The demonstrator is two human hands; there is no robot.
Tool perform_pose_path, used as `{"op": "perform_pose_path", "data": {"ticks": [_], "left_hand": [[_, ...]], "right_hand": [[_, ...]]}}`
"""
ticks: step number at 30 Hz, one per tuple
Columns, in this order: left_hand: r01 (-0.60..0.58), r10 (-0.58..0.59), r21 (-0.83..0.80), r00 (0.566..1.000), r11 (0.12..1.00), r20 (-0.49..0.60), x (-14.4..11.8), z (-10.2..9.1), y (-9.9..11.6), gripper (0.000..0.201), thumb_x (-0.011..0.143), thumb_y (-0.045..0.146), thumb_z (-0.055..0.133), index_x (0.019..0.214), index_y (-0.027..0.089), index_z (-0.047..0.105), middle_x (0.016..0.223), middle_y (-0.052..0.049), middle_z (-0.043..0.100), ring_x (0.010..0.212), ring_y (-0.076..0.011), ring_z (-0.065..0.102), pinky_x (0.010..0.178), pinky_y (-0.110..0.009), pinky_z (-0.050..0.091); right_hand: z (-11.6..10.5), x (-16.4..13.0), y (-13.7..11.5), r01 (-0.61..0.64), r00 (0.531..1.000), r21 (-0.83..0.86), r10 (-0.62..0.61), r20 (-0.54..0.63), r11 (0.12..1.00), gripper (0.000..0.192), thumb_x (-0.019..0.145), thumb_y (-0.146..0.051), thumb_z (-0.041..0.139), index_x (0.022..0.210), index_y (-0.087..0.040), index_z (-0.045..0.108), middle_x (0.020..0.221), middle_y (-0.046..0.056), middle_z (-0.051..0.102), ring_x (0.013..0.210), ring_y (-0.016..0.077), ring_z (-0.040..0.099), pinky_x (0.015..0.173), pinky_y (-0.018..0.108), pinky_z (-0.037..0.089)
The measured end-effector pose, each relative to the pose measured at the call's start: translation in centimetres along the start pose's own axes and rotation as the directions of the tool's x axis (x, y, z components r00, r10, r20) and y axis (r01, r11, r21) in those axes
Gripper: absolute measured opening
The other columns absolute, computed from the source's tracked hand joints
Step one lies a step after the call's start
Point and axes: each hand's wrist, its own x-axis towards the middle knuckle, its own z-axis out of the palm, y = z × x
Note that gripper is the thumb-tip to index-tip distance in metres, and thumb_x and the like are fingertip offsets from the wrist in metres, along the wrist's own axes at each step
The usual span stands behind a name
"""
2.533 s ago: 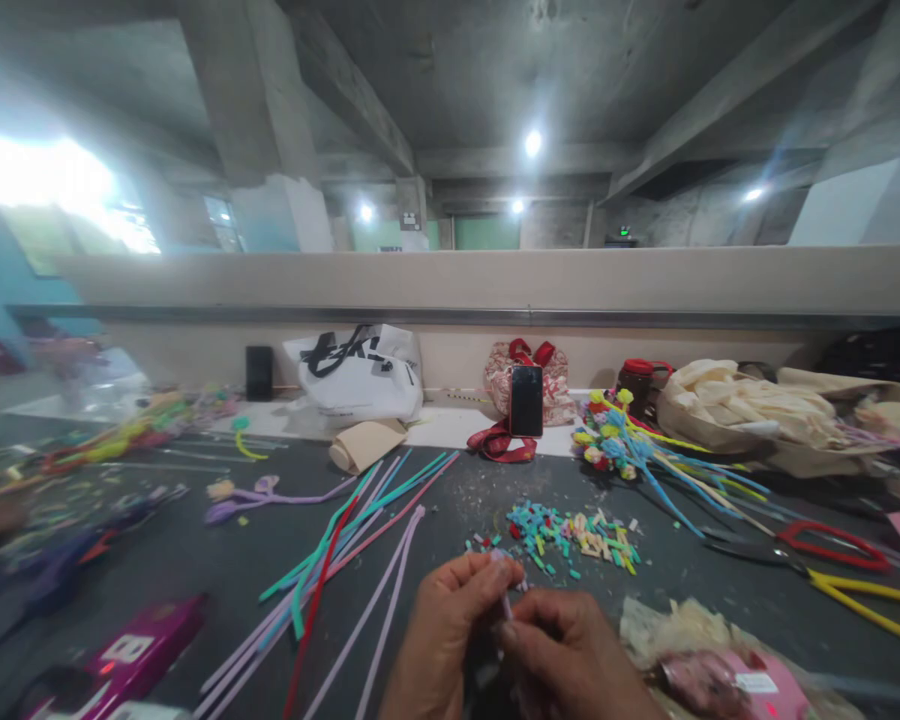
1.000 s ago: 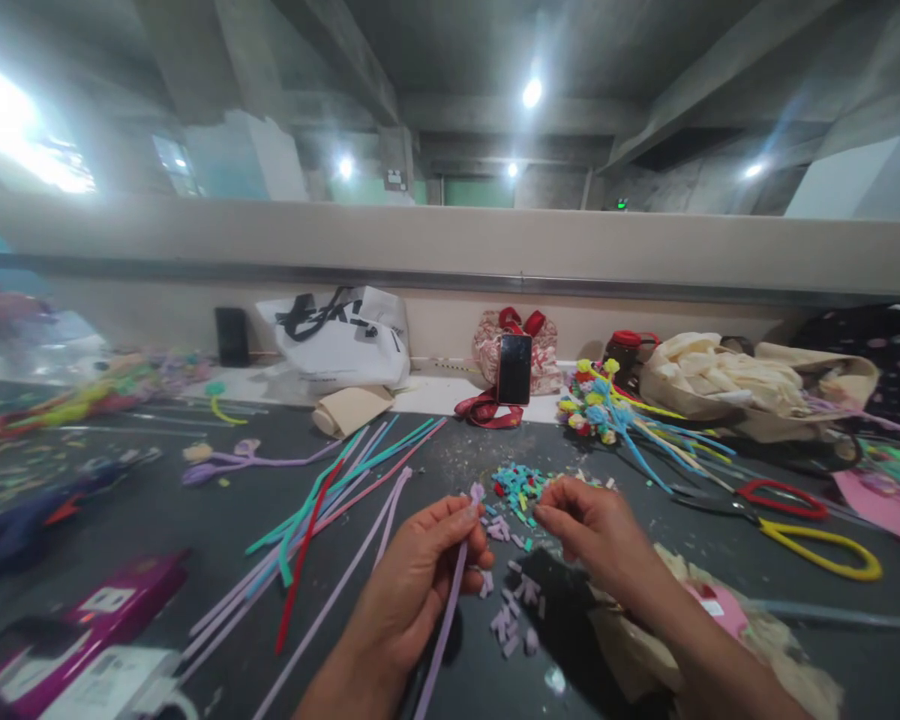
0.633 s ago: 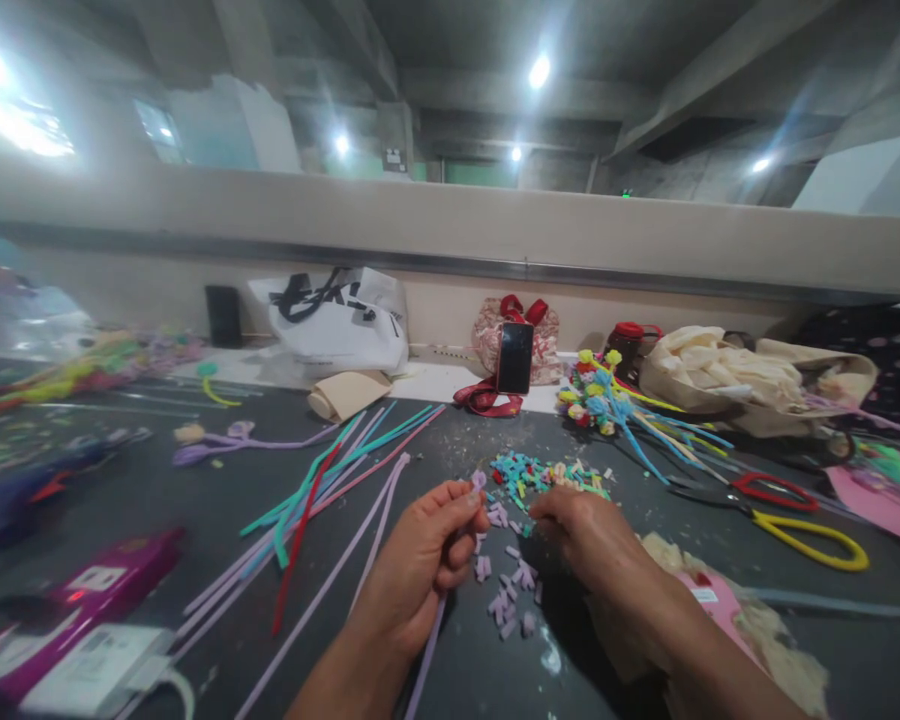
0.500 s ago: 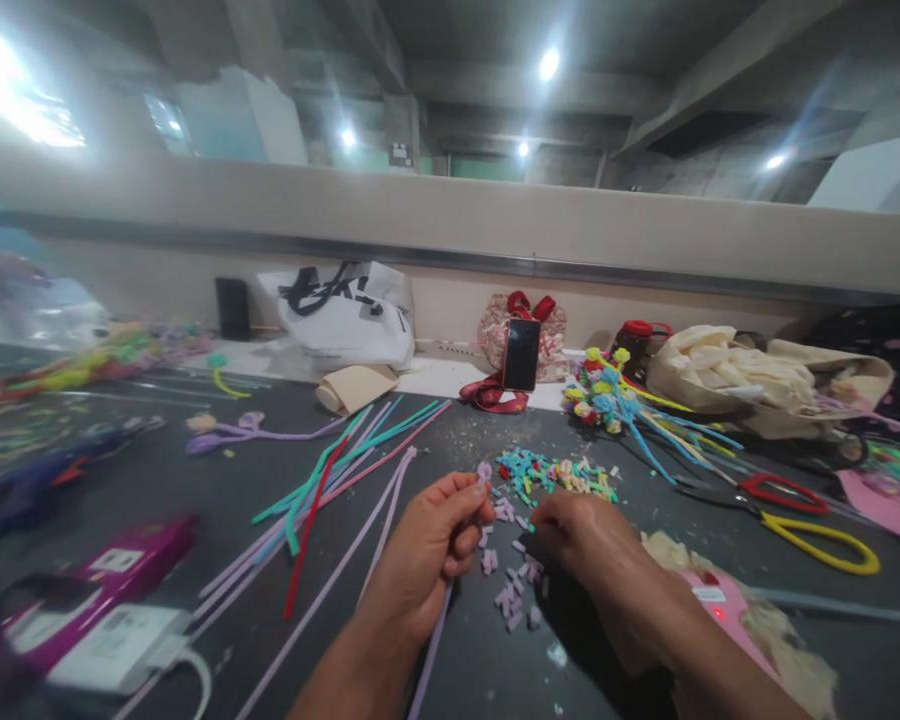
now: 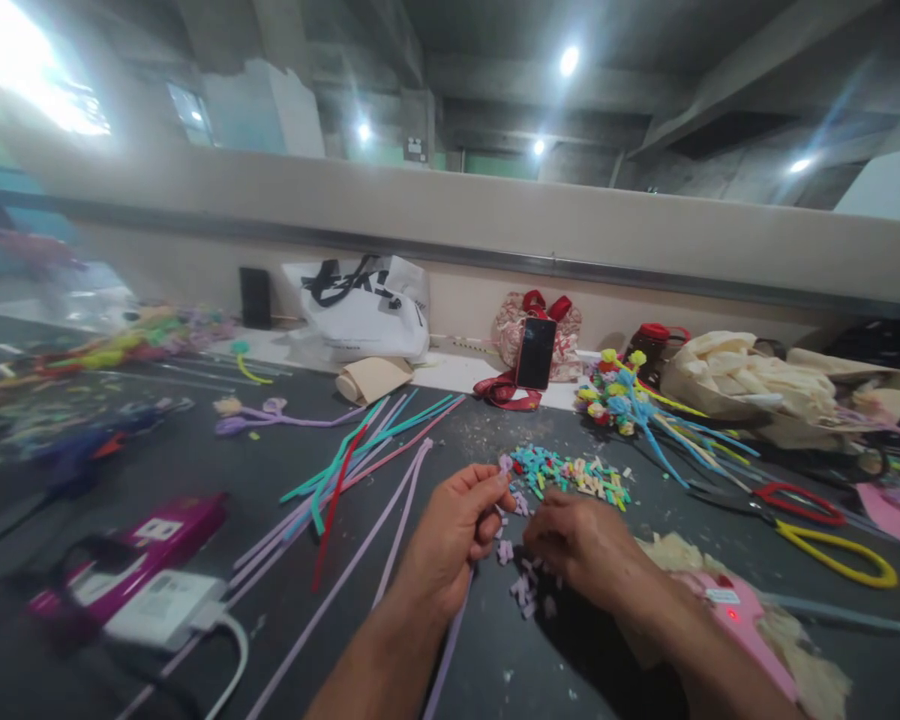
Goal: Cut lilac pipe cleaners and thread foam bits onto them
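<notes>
My left hand (image 5: 461,535) is closed in a pinch around a lavender pipe cleaner (image 5: 450,645). Its long stem runs down below the hand, and a small lavender tuft (image 5: 505,464) shows at the fingertips. My right hand (image 5: 581,545) hovers low over the table with its fingers bunched together; whatever they may hold is hidden. Just beneath and beside those fingers lie short cut lavender pieces (image 5: 525,592). Beyond both hands is a heap of short blue, teal, yellow and cream pieces (image 5: 570,472).
Long loose pipe cleaners (image 5: 337,490) lie to the left, near a magenta device (image 5: 150,550) and a white adapter (image 5: 169,610). At right are scissors (image 5: 802,520), a pink device (image 5: 742,620) and finished flowers (image 5: 619,390). A phone (image 5: 536,353) stands at the back.
The view has turned slightly left, so the table's contents sit further right. My right hand has drawn back towards the lavender pieces; my left keeps its pinch.
</notes>
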Motion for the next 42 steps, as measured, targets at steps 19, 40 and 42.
{"op": "perform_pose_path", "data": {"ticks": [19,40,42], "left_hand": [[0.045,-0.045,0.042,0.999,0.998,0.018,0.1,0.6,-1.3,0.016,0.064,0.026,0.063,0.064,0.014,0.051,0.052,0.005,0.052,0.036,-0.0005,0.036,0.031,-0.011,0.02],[-0.022,0.025,0.053,0.998,0.998,-0.052,0.3,0.9,-2.3,0.015,0.061,0.022,0.065,0.063,0.015,0.052,0.046,0.005,0.049,0.035,-0.0023,0.038,0.033,-0.012,0.027],[-0.025,0.028,0.059,0.998,0.998,-0.053,0.3,0.9,-2.2,0.014,0.062,0.022,0.064,0.063,0.015,0.051,0.046,0.005,0.049,0.035,-0.0022,0.038,0.033,-0.012,0.026]], "right_hand": [[-0.1,-0.2,-1.0,-0.137,0.979,0.782,0.203,0.014,0.608,0.008,0.078,-0.023,0.045,0.073,-0.018,0.049,0.056,-0.007,0.042,0.046,0.0062,0.039,0.041,0.016,0.029],[-0.5,-0.4,-1.5,-0.019,0.941,0.564,0.206,-0.27,0.825,0.01,0.072,-0.014,0.048,0.078,-0.02,0.053,0.067,-0.003,0.055,0.06,0.0106,0.05,0.056,0.021,0.038],[-0.6,-0.4,-1.6,-0.004,0.946,0.533,0.177,-0.273,0.846,0.011,0.073,-0.013,0.047,0.079,-0.02,0.052,0.069,-0.003,0.055,0.062,0.0107,0.051,0.057,0.021,0.039]]}}
